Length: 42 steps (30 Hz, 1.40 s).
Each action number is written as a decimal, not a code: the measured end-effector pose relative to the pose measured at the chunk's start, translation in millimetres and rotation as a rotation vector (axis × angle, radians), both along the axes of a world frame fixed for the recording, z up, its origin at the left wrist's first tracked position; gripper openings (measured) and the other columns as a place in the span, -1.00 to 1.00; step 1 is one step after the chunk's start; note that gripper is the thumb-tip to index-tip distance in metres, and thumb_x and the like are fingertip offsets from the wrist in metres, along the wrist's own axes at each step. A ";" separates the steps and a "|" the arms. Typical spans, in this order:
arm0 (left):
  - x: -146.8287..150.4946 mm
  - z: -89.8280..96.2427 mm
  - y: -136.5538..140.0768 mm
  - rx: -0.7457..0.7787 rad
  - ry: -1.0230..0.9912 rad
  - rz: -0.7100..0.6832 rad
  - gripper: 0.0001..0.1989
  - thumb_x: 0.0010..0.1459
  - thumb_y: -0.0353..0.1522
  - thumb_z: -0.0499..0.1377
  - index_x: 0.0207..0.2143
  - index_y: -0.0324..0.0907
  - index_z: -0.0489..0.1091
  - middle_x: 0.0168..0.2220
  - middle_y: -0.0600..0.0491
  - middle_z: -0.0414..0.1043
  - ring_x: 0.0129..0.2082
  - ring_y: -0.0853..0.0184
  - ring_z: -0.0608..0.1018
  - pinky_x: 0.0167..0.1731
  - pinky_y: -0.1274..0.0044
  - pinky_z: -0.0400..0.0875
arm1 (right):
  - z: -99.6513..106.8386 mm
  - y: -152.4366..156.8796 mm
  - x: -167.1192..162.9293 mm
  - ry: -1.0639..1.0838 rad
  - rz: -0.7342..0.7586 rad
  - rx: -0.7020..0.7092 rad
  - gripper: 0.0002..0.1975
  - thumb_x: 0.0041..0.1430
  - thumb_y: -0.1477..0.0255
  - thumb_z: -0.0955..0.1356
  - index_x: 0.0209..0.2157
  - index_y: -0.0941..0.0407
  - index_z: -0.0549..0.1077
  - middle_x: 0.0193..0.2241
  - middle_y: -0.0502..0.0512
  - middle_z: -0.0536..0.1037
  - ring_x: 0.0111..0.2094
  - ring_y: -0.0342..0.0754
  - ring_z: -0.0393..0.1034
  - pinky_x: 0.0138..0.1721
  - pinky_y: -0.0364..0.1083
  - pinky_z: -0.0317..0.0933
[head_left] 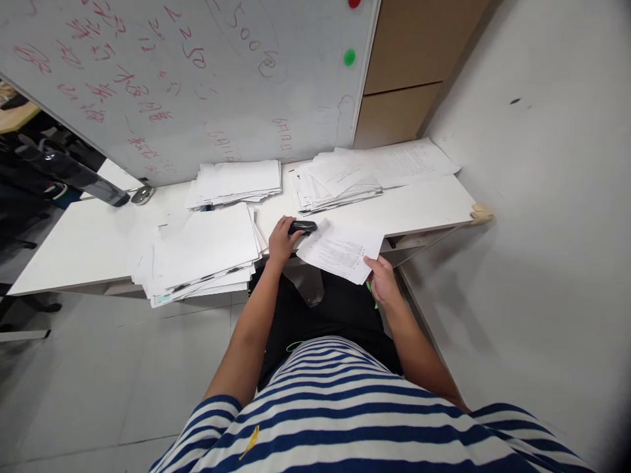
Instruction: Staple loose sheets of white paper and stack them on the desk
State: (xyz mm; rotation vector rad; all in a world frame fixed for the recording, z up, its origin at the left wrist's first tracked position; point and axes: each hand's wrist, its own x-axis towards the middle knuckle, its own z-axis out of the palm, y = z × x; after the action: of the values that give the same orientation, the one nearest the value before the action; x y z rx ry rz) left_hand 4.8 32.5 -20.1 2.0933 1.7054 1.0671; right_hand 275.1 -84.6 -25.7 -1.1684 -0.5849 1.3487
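Observation:
My left hand (pixel 282 240) is wrapped round a black stapler (pixel 302 227) at the front of the white desk. Between thumb and fingers, my right hand (pixel 383 279) pinches the lower right edge of a printed sheet of paper (pixel 340 251). The sheet is tilted and hangs partly past the desk's front edge. Its upper left corner lies close to the stapler's tip; whether it sits inside the jaws I cannot tell. Left of my left hand lies a large paper stack (pixel 207 246), its front part jutting over the edge.
Two more paper piles, one back left (pixel 239 180) and one back right (pixel 335 177), lie below a whiteboard (pixel 197 85). A dark bottle (pixel 79 176) and a computer mouse (pixel 142 194) are at the left. A wall (pixel 532 197) bounds the right side.

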 end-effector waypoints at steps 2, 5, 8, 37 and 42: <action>-0.2 -0.8 0.0 0.007 0.013 -0.009 -0.57 0.20 -0.22 0.25 0.11 -0.05 0.38 0.17 -0.07 0.39 0.26 0.11 0.35 0.16 0.36 0.33 | 4.1 -0.8 0.8 0.028 -0.007 -0.006 -0.64 -0.06 0.25 0.49 -0.20 0.12 0.55 -0.27 0.12 0.67 -0.22 0.14 0.58 -0.22 0.08 0.48; -0.8 -2.2 0.2 0.021 0.033 -0.018 -0.58 0.21 -0.23 0.24 0.11 -0.05 0.38 0.17 -0.07 0.39 0.26 0.13 0.36 0.16 0.37 0.33 | 9.0 -3.1 3.6 0.086 -0.032 -0.011 -0.63 -0.08 0.28 0.49 -0.20 0.12 0.56 -0.22 0.14 0.68 -0.14 0.19 0.58 -0.14 0.13 0.48; -1.8 -3.9 0.9 0.049 0.041 -0.025 -0.58 0.21 -0.21 0.24 0.11 -0.07 0.38 0.16 -0.06 0.40 0.25 0.14 0.37 0.16 0.38 0.34 | 10.1 -4.7 6.6 0.128 -0.068 0.012 -0.65 -0.08 0.31 0.50 -0.20 0.11 0.56 -0.17 0.13 0.67 -0.05 0.20 0.55 0.00 0.16 0.44; 22.7 52.8 41.3 -0.266 0.364 0.034 -0.44 0.40 -0.07 -0.23 -0.31 -0.09 0.48 -0.25 -0.04 0.55 -0.12 0.16 0.53 0.07 0.25 0.24 | -15.8 90.7 12.8 -0.023 0.111 0.080 -0.61 -0.10 0.21 0.49 -0.24 0.13 0.51 -0.31 0.12 0.66 -0.14 0.13 0.56 -0.06 0.06 0.44; 50.0 59.0 61.9 -0.325 0.394 0.061 -0.55 0.37 -0.09 -0.14 -0.21 -0.11 0.44 -0.12 -0.09 0.51 -0.06 0.09 0.49 -0.04 0.27 0.30 | -13.9 100.1 14.3 -0.086 0.160 0.009 -0.65 -0.07 0.23 0.47 -0.25 0.13 0.51 -0.36 0.11 0.65 -0.23 0.10 0.56 -0.16 0.03 0.44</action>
State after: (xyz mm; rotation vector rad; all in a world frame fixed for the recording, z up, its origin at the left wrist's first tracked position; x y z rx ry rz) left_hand 54.8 94.4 39.0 2.1421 1.9664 0.3639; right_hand 289.4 15.5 -39.7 -1.1970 -0.7588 1.4350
